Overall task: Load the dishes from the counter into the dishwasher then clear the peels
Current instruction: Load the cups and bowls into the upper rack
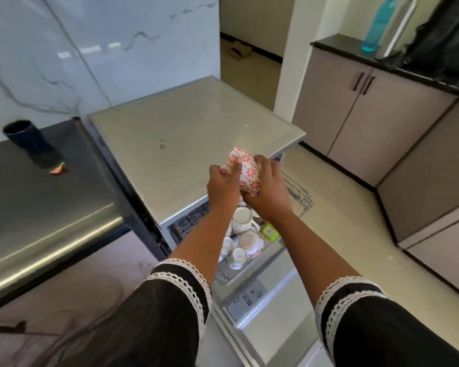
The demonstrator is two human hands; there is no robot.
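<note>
A white mug with red flower print [245, 165] is held upside down between both hands above the dishwasher's pulled-out rack. My left hand [223, 185] grips its left side, thumb across the wall. My right hand [266, 186] wraps its right side and rim. Below them the rack [297, 192] holds several upturned white cups [243, 217] and a small green item [270, 231]. The dishwasher's grey top [186, 133] lies behind the mug, and its open door [263, 308] drops toward me. An orange peel scrap [56, 169] lies on the dark counter at left.
A dark tumbler [32, 144] stands on the steel-edged counter [51, 234] at left, next to the peel. Grey cabinets [355, 112] line the right wall under a black top with a blue bottle [379, 25]. Pale floor [342, 207] lies to the dishwasher's right.
</note>
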